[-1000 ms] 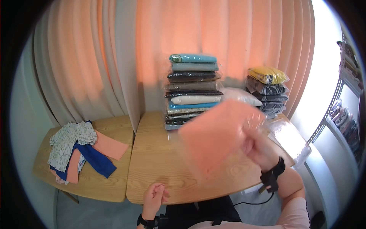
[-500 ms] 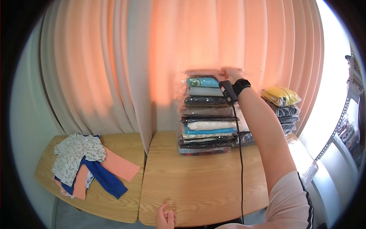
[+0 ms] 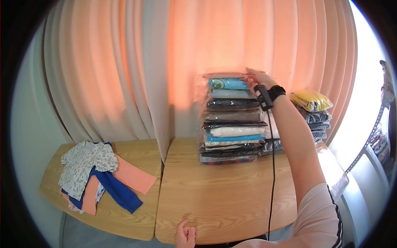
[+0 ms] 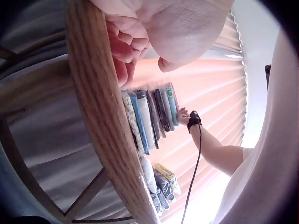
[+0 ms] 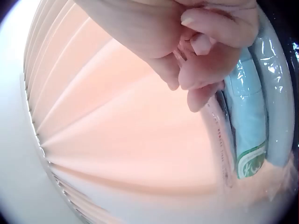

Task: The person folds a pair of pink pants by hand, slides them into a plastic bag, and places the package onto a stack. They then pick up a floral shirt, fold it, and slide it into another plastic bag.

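Pink, thin and film-wrapped: gripped the packet (image 3: 221,75) by its right edge with curled right fingers (image 5: 208,70) at one o'clock, topping the glossy, layered stack (image 3: 233,115). Held left fingers (image 4: 122,50) loosely curled around nothing, at six, beside the rounded bench's (image 3: 223,198) front edge. Saw rumpled clothes (image 3: 89,165) at eight.

One loose clothes pile (image 3: 87,164), one tall bagged stack (image 3: 235,116), two tabletops (image 3: 223,194).

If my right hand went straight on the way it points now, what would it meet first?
Probably the curtain, beyond the top packet that your right hand already seems to pinch. How far behind the stack the curtain hangs is unclear.
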`<state>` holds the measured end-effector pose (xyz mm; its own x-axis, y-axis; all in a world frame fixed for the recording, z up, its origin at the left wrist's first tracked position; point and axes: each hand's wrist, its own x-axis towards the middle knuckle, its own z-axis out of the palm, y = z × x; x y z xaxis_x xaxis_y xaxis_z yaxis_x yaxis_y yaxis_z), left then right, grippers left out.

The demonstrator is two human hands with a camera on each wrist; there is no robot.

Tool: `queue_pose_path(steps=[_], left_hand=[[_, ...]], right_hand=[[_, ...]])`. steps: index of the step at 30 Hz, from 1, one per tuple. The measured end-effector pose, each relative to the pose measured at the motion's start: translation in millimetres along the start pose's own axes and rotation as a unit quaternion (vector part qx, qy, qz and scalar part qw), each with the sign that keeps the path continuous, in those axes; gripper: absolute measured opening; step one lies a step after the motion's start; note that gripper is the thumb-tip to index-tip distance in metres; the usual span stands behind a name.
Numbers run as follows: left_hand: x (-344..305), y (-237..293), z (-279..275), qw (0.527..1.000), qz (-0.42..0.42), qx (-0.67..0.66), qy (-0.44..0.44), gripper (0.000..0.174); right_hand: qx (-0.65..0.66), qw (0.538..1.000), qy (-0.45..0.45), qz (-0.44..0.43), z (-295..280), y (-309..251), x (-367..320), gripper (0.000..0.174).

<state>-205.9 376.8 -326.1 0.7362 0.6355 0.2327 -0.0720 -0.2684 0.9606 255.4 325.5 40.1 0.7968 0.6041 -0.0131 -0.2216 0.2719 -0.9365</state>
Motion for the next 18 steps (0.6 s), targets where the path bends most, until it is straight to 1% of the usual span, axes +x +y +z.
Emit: queue_pose_path(steps=[1,3,4,5,7,8,9,11,12,13,15,16,17,18], left_hand=[[-0.5,1.0,0.1,1.0,0.004,0.0,0.0,0.033],[-1.1,-2.5,1.1,1.0,0.007,-0.001,0.007,0.034],[-1.6,-4.6,1.8,1.0,0.013,-0.005,0.01,0.034],[-1.8,-5.3,2.2,1.0,0.01,-0.005,0.011,0.034],[-1.4,-7.2,2.8,0.999,0.032,0.011,0.012,0.034],[-1.4,-12.9,2.8,0.999,0.029,0.012,0.011,0.034],[-1.3,-21.0,2.2,1.0,0.023,0.02,0.008,0.034],[-3.2,-21.0,1.6,0.999,0.016,0.028,0.005,0.035],[-2.7,-13.1,1.5,1.0,-0.004,0.003,0.011,0.032],[-1.9,-7.3,1.5,0.999,-0.024,-0.021,0.017,0.029],[-2.7,-3.8,1.6,0.999,-0.026,-0.026,0.02,0.03],[-3.5,-2.7,1.2,0.999,-0.026,-0.03,0.022,0.032],[-3.8,-2.5,1.3,0.999,-0.029,-0.029,0.025,0.032],[-4.0,-3.4,1.6,0.998,-0.031,-0.044,0.028,0.031]], right_hand=[[0.002,1.0,-0.002,0.003,-9.4,1.5,-3.6,0.03],[0.072,0.986,-0.134,0.067,-29.5,2.4,-12.9,0.041],[0.113,0.986,-0.092,0.077,-32.8,6.6,-10.6,0.037],[0.113,0.986,-0.092,0.081,-38.3,10.2,-9.9,0.037],[0.137,0.989,-0.044,0.03,-48.7,17.0,-12.3,0.031],[0.133,0.99,-0.043,-0.005,-51.6,15.2,-4.3,0.025],[0.135,0.99,-0.041,-0.003,-55.1,11.2,2.4,0.025],[0.156,0.986,-0.056,0.021,-59.3,4.9,10.2,0.021],[0.137,0.99,-0.031,-0.026,-54.4,4.5,6.8,0.018],[0.137,0.99,-0.031,-0.024,-50.8,3.6,1.8,0.018],[0.173,0.984,-0.03,-0.009,-45.1,4.2,-2.1,0.017],[0.173,0.983,-0.054,0.008,-46.6,6.0,-3.8,0.017],[0.174,0.983,-0.055,0.013,-49.2,9.5,-6.8,0.017],[0.172,0.98,-0.101,-0.004,-50.8,15.6,-14.0,0.019]])
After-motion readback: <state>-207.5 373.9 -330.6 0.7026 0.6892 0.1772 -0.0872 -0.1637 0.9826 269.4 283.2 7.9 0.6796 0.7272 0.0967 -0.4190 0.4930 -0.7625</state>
